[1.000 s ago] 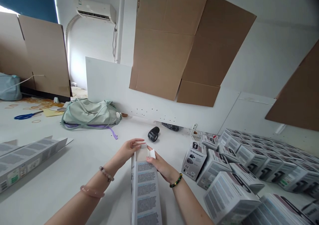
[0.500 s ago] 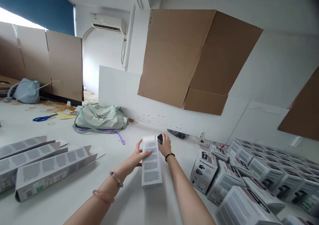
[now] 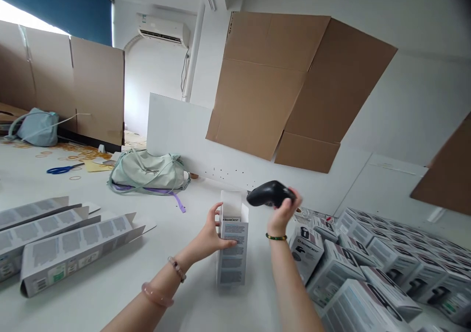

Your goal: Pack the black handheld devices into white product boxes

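Observation:
Upright on the white table [image 3: 198, 293] stands an open carton [image 3: 232, 261] printed with grey text blocks. My left hand [image 3: 210, 236] grips its left side, thumb across the front. Inside the raised top flaps, a strip lettered SILVERCREST shows; the rest of the inside is hidden. To the right and above the carton, my right hand [image 3: 280, 218] is closed around a smooth black curved device [image 3: 268, 193], its bulky end pointing left. Its exact kind does not show, and the hand is slightly blurred.
Flat open cartons [image 3: 79, 243] lie at the left. Closed SilverCrest boxes [image 3: 307, 251] stand in rows at the right. Toward the back are a pale green bag [image 3: 147, 170], blue scissors [image 3: 62, 169] and scattered rubber bands [image 3: 83, 151]. Cardboard sheets [image 3: 265, 91] hang on the wall.
My right hand has risen from behind the carton and moved right, bringing the black device into full view. The carton sits slightly further right in view, its open top now visible.

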A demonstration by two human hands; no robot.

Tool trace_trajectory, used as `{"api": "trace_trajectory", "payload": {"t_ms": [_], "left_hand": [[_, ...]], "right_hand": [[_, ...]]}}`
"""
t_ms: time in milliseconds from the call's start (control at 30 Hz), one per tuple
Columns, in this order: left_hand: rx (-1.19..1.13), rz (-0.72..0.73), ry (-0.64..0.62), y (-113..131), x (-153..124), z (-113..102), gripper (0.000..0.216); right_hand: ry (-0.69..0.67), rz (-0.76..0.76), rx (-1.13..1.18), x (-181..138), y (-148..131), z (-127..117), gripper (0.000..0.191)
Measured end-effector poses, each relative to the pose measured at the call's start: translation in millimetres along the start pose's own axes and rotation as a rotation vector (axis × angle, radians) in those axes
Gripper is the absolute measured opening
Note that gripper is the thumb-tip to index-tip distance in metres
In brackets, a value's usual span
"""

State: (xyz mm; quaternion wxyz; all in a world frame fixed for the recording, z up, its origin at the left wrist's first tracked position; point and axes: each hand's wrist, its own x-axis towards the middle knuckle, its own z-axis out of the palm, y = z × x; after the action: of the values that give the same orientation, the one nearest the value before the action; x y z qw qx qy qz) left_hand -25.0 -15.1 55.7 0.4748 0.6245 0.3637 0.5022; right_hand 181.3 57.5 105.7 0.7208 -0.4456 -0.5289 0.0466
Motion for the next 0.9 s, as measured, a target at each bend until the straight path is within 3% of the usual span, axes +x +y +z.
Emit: {"api": "trace_trajectory", "payload": {"t_ms": [67,133,200,267,333,433,567,667,733,800,900], "left_hand": [[0.025,0.031,-0.009,-1,-2,4,0.102],[0.051,0.052,-0.044,-1,-5,9,0.102],[0.073,0.088,-0.079,-3,-7,14,0.102],[0.096,0.132,-0.097,-5,-8,18,0.102],[0.111,0.166,-0.105,-7,-9,21,0.101],[0.152,0.189,-0.106,-10,-9,22,0.1],[0.282,0.195,-0.133,-10,-8,21,0.086],[0.343,0.225,-0.175,-4,-9,19,0.059],[0.347,0.246,-0.182,0,-10,19,0.038],[0.318,0.25,-0.178,1,-11,20,0.028],[0.172,0.24,-0.116,-3,-10,23,0.039]], "right_hand": [[0.095,-0.079,0.048,6,-30,-21,0.052],[0.084,-0.222,0.099,4,-59,-35,0.049],[-0.103,-0.324,0.101,-5,-79,-42,0.043],[-0.392,-0.285,0.051,-16,-88,-43,0.038],[-0.618,-0.177,0.008,-26,-84,-43,0.037],[-0.765,-0.076,0.021,-34,-64,-49,0.033],[-0.76,0.067,0.135,-39,-32,-59,0.045],[-0.723,0.222,0.209,-47,-18,-57,0.068],[-0.784,0.288,0.257,-54,-16,-51,0.077],[-0.873,0.288,0.321,-59,-20,-47,0.072],[-0.914,0.219,0.382,-59,-30,-47,0.056]]}}
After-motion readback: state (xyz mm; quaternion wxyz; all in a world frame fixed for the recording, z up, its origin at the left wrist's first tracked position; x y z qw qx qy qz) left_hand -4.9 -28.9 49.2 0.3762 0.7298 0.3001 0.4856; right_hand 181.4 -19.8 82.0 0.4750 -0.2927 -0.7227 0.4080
